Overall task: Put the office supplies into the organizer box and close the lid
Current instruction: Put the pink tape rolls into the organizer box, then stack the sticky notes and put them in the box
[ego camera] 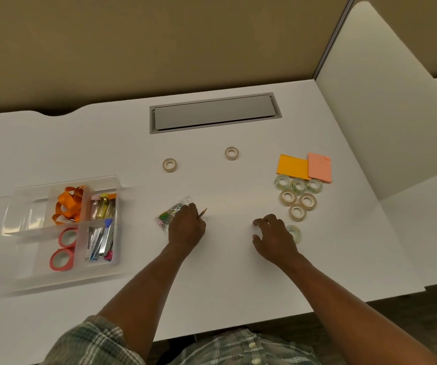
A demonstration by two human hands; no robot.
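The clear organizer box [27, 219] stands at the left with its top open. It holds orange ribbon [68, 205], two red tape rolls [62, 259], small bottles and metal clips. My left hand [187, 229] is closed around a pencil [203, 213] and rests against a bag of coloured paper clips [171, 213] at the table's middle. My right hand [275, 239] hovers with spread fingers and holds nothing. A clear tape roll [295, 231] lies just to its right, partly hidden by the hand.
Several clear tape rolls [297, 197] cluster at the right, below orange sticky notes [292, 167] and pink sticky notes [320, 168]. Two single rolls [169, 165] [231, 153] lie farther back. A grey cable hatch [213, 111] sits in the desk, and a white divider panel [370, 101] stands on the right.
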